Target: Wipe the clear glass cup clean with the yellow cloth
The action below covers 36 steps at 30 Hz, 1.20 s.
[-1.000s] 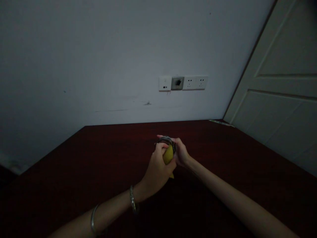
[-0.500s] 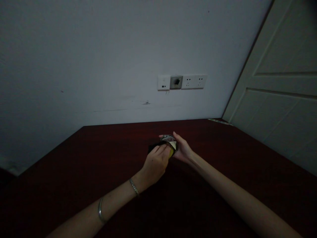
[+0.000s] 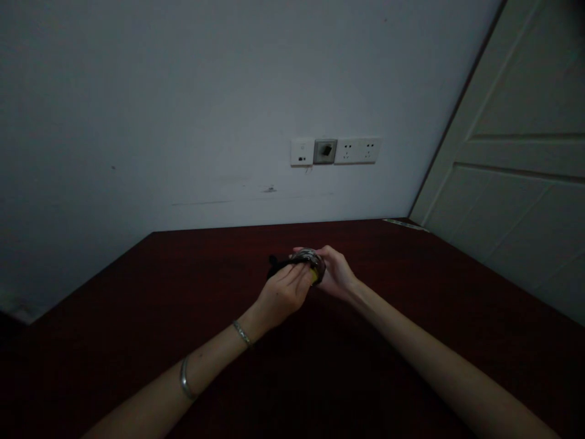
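Note:
Over the middle of the table, both hands meet at a small rounded, shiny object [image 3: 309, 253] with pale streaks on its top; the dim light hides its kind. My right hand [image 3: 337, 274] is closed around its right side, thumb on the near upper edge. Against its near face press the bent fingers of my left hand [image 3: 286, 291], which wears a bracelet at the wrist. A dark, soft-looking piece [image 3: 274, 266] sticks out to the left past those fingers. Something yellow [image 3: 314, 276] shows beside the left fingertips, mostly covered by them.
The dark red tabletop [image 3: 205, 268] runs back to a pale wall [image 3: 183, 110]. Sockets and switches [image 3: 356, 150] sit on that wall. At the right stands a white panelled door [image 3: 516, 146]. A thin patterned strip [image 3: 404, 224] lies at the table's back right edge.
My left hand has shifted slightly left, and more of the dark piece shows beyond it. The pale angular patch on the shiny object has gone from sight. My right thumb has lowered a little.

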Available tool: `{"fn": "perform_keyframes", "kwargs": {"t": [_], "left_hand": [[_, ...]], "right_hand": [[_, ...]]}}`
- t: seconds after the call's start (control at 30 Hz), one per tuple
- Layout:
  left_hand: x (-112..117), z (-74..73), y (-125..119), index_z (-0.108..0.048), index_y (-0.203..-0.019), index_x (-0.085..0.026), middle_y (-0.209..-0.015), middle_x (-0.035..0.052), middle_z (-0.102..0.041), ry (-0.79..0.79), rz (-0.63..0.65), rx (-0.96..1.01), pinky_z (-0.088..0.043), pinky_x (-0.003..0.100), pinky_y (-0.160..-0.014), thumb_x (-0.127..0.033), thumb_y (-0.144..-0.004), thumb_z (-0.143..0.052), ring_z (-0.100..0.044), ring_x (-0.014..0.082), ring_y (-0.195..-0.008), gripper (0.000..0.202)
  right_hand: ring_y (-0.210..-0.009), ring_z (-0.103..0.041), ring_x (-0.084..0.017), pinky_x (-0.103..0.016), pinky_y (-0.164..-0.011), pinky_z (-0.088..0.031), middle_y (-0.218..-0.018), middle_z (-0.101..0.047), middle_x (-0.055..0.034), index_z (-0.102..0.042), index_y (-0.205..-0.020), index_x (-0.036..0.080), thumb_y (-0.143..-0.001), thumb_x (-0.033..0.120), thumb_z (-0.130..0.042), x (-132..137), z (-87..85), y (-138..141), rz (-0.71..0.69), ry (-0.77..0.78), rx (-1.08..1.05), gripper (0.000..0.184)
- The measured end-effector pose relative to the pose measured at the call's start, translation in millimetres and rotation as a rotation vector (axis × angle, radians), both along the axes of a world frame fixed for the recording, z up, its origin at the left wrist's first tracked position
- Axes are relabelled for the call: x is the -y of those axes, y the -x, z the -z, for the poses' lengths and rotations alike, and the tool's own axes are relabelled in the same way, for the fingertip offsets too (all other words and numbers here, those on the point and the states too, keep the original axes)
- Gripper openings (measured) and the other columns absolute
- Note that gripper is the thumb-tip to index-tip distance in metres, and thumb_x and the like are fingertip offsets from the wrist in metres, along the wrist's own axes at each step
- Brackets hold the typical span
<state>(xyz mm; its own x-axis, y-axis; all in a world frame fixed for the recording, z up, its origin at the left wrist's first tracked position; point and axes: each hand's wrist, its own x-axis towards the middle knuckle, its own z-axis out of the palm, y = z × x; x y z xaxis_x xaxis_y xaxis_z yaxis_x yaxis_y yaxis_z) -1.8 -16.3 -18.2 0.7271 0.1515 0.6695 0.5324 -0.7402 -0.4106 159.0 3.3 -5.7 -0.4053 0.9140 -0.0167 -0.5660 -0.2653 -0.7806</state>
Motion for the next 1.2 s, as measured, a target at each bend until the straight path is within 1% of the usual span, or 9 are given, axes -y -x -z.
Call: {"fn": "perform_keyframes", "kwargs": {"t": [0.13, 0.27, 0.5, 0.6, 0.77, 0.87, 0.97, 1.03, 1.2], "left_hand": [[-2, -3.8, 3, -0.053, -0.113, -0.003, -0.113, 0.0171, -0.066, 0.020, -0.007, -0.081, -0.049, 0.036, -0.095, -0.006, -0.092, -0.038, -0.061, 0.0211, -0.109, 0.026], [1, -10.8, 5, -0.056, -0.111, -0.003, -0.115, 0.0165, -0.065, 0.016, -0.017, -0.133, -0.048, 0.036, -0.097, -0.008, -0.092, -0.040, -0.060, 0.0210, -0.111, 0.026], [8, -22.2, 8, -0.060, -0.110, -0.004, -0.116, 0.0160, -0.065, -0.011, -0.016, -0.097, -0.048, 0.038, -0.097, -0.006, -0.090, -0.043, -0.059, 0.0219, -0.112, 0.026], [13, -24.5, 7, -0.061, -0.108, -0.003, -0.113, 0.0162, -0.067, 0.006, -0.058, -0.085, -0.048, 0.038, -0.097, -0.005, -0.089, -0.042, -0.060, 0.0219, -0.110, 0.027], [18, -22.1, 0, -0.060, -0.110, 0.000, -0.115, 0.0177, -0.065, 0.051, -0.148, -0.091, -0.046, 0.039, -0.098, -0.004, -0.085, -0.042, -0.060, 0.0243, -0.110, 0.031], [16, -17.5, -2, -0.058, -0.113, 0.001, -0.118, 0.0195, -0.063, 0.075, -0.164, -0.090, -0.044, 0.040, -0.100, -0.003, -0.084, -0.043, -0.058, 0.0245, -0.113, 0.033], [17, -13.8, -4, -0.055, -0.116, 0.002, -0.121, 0.0217, -0.061, 0.076, -0.176, -0.090, -0.044, 0.040, -0.101, -0.003, -0.084, -0.044, -0.057, 0.0252, -0.115, 0.035], [19, -13.2, -6, -0.054, -0.117, 0.003, -0.122, 0.0228, -0.059, 0.084, -0.191, -0.102, -0.044, 0.040, -0.100, -0.004, -0.084, -0.044, -0.057, 0.0256, -0.115, 0.035], [29, -18.5, -16, -0.055, -0.113, 0.001, -0.112, 0.0204, -0.065, 0.167, -0.222, -0.062, -0.049, 0.040, -0.094, -0.005, -0.082, -0.044, -0.061, 0.0258, -0.106, 0.033]], "right_hand": [[-0.067, -0.059, -0.013, -0.025, -0.062, -0.044, -0.080, -0.068, 0.0005, -0.067, -0.088, 0.021, -0.073, 0.038, -0.065, 1, 4.6, 4, 0.054, -0.012, -0.006, 0.023], [-0.065, -0.057, -0.011, -0.021, -0.057, -0.042, -0.079, -0.066, 0.0043, -0.066, -0.093, 0.026, -0.070, 0.033, -0.070, 4, 4.8, 7, 0.097, -0.024, 0.001, 0.024], [-0.068, -0.060, -0.014, -0.024, -0.060, -0.047, -0.082, -0.069, -0.0018, -0.069, -0.092, 0.020, -0.074, 0.037, -0.062, 8, -6.3, 6, 0.077, -0.018, 0.078, 0.026], [-0.067, -0.061, -0.015, -0.026, -0.059, -0.049, -0.081, -0.070, -0.0033, -0.069, -0.093, 0.019, -0.073, 0.035, -0.064, 6, -8.9, 2, 0.073, -0.019, 0.144, 0.026], [-0.065, -0.060, -0.015, -0.024, -0.055, -0.046, -0.078, -0.069, -0.0043, -0.069, -0.088, 0.016, -0.065, 0.031, -0.073, 6, -12.1, -4, 0.129, -0.064, 0.190, 0.028], [-0.062, -0.058, -0.013, -0.024, -0.055, -0.045, -0.074, -0.067, -0.0006, -0.068, -0.084, 0.018, -0.062, 0.036, -0.074, 8, -14.5, 0, 0.164, -0.080, 0.157, 0.029], [-0.058, -0.055, -0.012, -0.024, -0.054, -0.043, -0.067, -0.064, 0.0012, -0.066, -0.078, 0.019, -0.066, 0.045, -0.071, 9, -15.4, 8, 0.210, -0.086, 0.123, 0.029], [-0.059, -0.055, -0.012, -0.025, -0.056, -0.043, -0.066, -0.064, 0.0012, -0.065, -0.075, 0.019, -0.068, 0.045, -0.070, 9, -14.3, 11, 0.250, -0.098, 0.110, 0.028], [-0.075, -0.059, -0.017, -0.029, -0.074, -0.044, -0.075, -0.067, 0.0003, -0.065, -0.072, 0.020, -0.064, 0.033, -0.070, 7, -8.6, 12, 0.328, -0.165, 0.074, 0.016]]}}
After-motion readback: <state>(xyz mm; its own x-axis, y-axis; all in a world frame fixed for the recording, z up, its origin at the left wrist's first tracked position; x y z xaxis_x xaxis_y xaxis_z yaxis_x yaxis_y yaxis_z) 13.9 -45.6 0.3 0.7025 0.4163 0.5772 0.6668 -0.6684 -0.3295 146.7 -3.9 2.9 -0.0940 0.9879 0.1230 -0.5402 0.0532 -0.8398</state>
